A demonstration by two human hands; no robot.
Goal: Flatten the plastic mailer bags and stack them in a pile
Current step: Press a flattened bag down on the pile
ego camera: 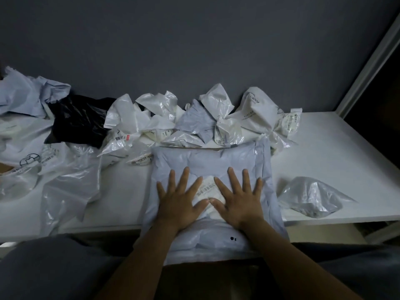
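Item 1. Pale blue mailer: flat on white table, near edge hanging over the table front toward the person. Surface mostly smoothed, shallow creases across the far half. Edges of further pale sheets showing beneath its right side. Small black mark near the front edge.

Item 2. Shipping label: white, barcode printed, at the centre of the pale blue mailer, partly covered by both thumbs.

Item 3. Left hand: palm down on the pale blue mailer, left of the label, fingers straight and spread, pressing, grasping nothing.

Item 4. Right hand: palm down on the pale blue mailer, right of the label, fingers straight and spread, pressing, grasping nothing. Thumb tips of the two hands almost touching.

Item 5. Crumpled white mailers: heaped just behind the pale blue mailer, against grey wall.

Item 6. Crumpled grey-blue mailer: directly behind the pale blue mailer, among the white ones.

Item 7. Printed white mailer: behind the pale blue mailer, toward its right corner.

Item 8. Black bag: behind and well left of the pale blue mailer.

Item 9. Clear zip bag: left of the pale blue mailer, apart from it.

Item 10. Clear crumpled bag: just right of the pale blue mailer, alone.
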